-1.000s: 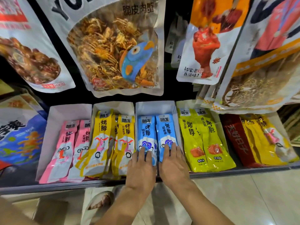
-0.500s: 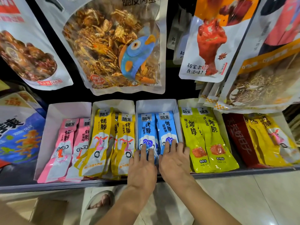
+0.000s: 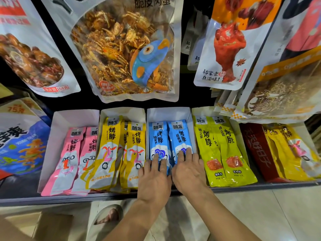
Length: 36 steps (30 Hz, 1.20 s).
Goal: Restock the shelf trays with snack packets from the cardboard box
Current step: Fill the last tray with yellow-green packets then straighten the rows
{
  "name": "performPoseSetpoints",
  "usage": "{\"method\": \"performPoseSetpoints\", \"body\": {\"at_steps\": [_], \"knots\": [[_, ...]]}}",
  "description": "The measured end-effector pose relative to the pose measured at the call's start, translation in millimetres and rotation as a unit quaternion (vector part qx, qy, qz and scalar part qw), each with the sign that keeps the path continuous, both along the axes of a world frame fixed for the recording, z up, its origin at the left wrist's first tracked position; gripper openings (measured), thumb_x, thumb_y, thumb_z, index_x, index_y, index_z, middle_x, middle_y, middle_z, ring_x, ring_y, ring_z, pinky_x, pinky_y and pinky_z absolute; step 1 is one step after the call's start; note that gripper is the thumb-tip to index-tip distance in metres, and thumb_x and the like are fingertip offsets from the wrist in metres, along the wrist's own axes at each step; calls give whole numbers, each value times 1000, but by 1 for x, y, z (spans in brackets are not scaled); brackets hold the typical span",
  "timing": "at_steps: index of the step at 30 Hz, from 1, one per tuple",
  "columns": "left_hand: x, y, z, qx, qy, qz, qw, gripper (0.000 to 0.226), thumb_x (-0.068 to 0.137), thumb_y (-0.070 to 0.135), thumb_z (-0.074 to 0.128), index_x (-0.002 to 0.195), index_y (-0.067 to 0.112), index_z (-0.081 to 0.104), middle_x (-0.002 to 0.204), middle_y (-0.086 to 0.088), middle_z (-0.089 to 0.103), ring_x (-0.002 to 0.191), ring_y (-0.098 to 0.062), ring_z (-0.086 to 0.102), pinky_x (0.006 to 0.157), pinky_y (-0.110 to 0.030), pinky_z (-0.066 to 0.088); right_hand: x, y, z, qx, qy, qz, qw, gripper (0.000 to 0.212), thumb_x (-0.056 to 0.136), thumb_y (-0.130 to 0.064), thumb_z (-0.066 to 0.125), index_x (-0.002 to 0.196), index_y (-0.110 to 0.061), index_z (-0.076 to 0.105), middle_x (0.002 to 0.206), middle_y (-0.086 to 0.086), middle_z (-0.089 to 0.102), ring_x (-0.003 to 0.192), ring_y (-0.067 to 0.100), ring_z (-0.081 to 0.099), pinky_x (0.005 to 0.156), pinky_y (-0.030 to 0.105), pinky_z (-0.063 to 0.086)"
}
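Two stacks of blue snack packets (image 3: 169,136) lie side by side in a white shelf tray (image 3: 167,113). My left hand (image 3: 154,178) lies flat on the lower end of the left blue stack, fingers straight. My right hand (image 3: 188,168) presses flat on the lower end of the right blue stack. Neighbouring white trays hold pink packets (image 3: 69,159), yellow packets (image 3: 121,150) and lime-yellow packets (image 3: 220,148). A corner of the cardboard box (image 3: 52,225) shows on the floor at bottom left.
Large snack bags hang above the trays, among them a crab bag (image 3: 125,49) and a red chicken-leg bag (image 3: 229,46). A red box (image 3: 258,150) and more yellow packets sit at right. The grey shelf edge (image 3: 69,199) runs along the front. A sandalled foot (image 3: 107,216) stands below.
Both hands slid a little further up the blue packets, pushing them deeper into the tray. The view tilted down slightly.
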<state>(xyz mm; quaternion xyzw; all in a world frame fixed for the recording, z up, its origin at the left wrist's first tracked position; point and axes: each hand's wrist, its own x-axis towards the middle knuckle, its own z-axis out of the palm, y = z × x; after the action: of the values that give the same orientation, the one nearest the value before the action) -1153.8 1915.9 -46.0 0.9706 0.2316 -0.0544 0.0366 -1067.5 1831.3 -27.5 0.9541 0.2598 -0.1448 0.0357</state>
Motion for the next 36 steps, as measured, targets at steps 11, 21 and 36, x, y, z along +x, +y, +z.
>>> {"method": "performPoseSetpoints", "body": {"at_steps": [11,21,36], "knots": [[0,8,3,-18,-19,15,1000,50,73,40,79,117,18,71,127,-10,66,103,-32,63,77,-46,52,0,9,6,27,-16,-9,999,61,103,-45,32,154,-12,29,160,16,29,138,33,34,107,44,33],[-32,71,33,-14,-145,114,983,51,95,29,53,141,6,47,147,-16,46,132,-35,44,108,-47,40,-37,56,22,140,6,63,988,54,104,-34,35,153,-13,30,158,14,32,140,33,32,117,46,28],[-88,134,-4,-36,-82,121,989,54,95,38,49,147,27,45,152,-5,45,125,-37,48,97,-47,47,-91,119,-1,46,43,137,989,72,100,-24,36,160,-10,-2,166,21,-13,152,45,-11,123,56,-8]]}}
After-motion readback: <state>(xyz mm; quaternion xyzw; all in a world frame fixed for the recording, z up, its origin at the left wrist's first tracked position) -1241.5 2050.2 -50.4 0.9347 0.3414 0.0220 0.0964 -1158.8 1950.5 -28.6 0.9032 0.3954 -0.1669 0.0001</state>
